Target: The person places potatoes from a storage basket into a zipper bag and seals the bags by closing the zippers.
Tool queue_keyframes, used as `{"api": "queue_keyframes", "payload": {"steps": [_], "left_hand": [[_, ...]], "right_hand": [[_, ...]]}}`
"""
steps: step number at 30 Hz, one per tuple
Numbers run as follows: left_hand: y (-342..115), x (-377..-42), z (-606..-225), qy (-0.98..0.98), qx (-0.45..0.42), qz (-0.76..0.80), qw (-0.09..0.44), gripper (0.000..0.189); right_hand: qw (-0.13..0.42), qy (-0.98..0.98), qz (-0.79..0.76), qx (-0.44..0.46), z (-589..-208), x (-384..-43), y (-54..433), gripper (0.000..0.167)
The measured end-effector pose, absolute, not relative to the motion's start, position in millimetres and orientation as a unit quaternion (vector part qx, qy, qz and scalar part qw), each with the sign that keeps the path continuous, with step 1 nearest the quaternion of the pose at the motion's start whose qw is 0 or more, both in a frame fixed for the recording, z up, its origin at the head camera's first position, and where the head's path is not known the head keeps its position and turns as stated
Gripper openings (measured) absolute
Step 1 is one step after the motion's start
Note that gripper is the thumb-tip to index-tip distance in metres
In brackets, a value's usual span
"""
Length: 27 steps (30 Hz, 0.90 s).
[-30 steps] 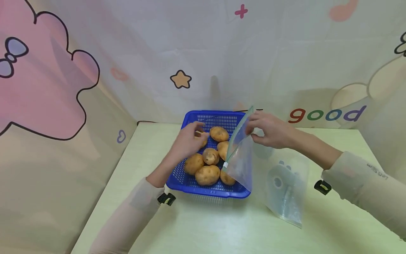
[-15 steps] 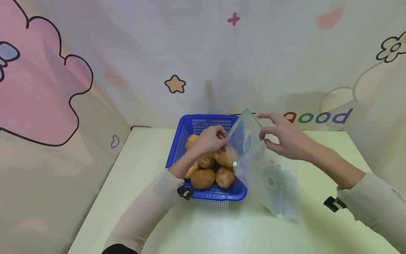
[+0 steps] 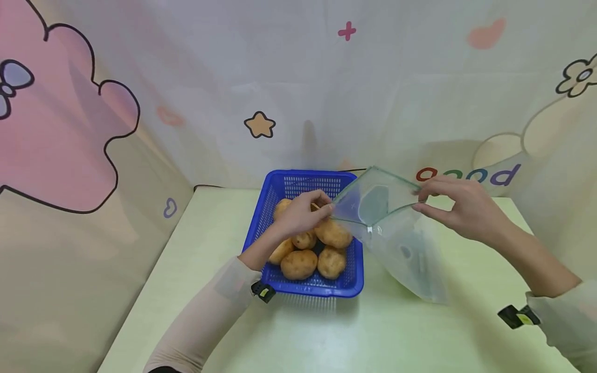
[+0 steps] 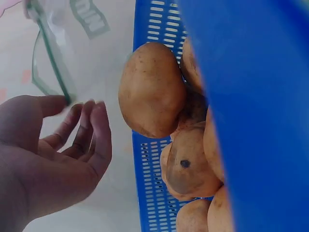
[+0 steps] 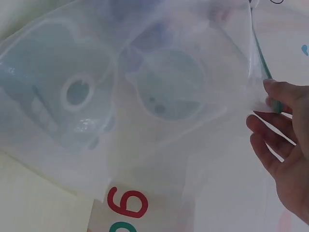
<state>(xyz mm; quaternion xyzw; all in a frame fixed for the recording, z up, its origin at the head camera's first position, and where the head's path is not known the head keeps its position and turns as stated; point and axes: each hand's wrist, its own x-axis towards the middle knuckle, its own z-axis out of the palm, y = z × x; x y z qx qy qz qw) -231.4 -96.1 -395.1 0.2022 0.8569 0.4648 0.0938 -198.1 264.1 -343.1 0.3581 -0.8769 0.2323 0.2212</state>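
A translucent zip bag [image 3: 401, 254] with a pale green rim and a printed cartoon figure hangs between both hands, its mouth spread wide. My left hand [image 3: 303, 211] pinches the left corner of that rim, over the potatoes [image 3: 299, 264]. At the opposite corner, my right hand [image 3: 468, 210] pinches the rim between thumb and index finger. In the right wrist view, the other fingers of the right hand [image 5: 287, 140] are spread loosely below the rim. A white slider sits on the near side of the mouth. The bag's lower end slants down toward the table at the right.
A blue plastic basket [image 3: 310, 291] with slotted walls stands on the pale green table [image 3: 373, 336], left of the bag. Several potatoes fill it. Behind the table hangs a printed cloth [image 3: 308, 67] with a star and the word "good".
My left hand has moved right from above the potatoes onto the bag's rim. My right hand has drawn its corner rightward, and the bag's mouth has gone from narrow to wide.
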Motion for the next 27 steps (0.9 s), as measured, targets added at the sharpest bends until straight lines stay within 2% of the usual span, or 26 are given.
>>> {"api": "queue_keyframes", "payload": {"steps": [4, 10, 15, 21, 27], "left_hand": [[-98, -233, -399, 0.858, 0.218, 0.458, 0.082, 0.036], [-101, -234, -405, 0.88, 0.288, 0.356, 0.126, 0.061], [-94, -233, -416, 0.912, 0.29, 0.26, 0.125, 0.07], [-104, -230, -413, 0.923, 0.277, 0.251, 0.097, 0.067], [-124, -224, -372, 0.927, 0.22, 0.303, 0.018, 0.067]], "right_hand": [[0.232, -0.875, 0.224, 0.362, -342, -201, 261, 0.033], [0.207, -0.892, 0.221, 0.335, -343, -202, 264, 0.052], [0.182, -0.901, 0.218, 0.328, -346, -202, 264, 0.052], [0.183, -0.9, 0.217, 0.332, -350, -202, 264, 0.051], [0.196, -0.891, 0.223, 0.343, -349, -203, 263, 0.051]]}}
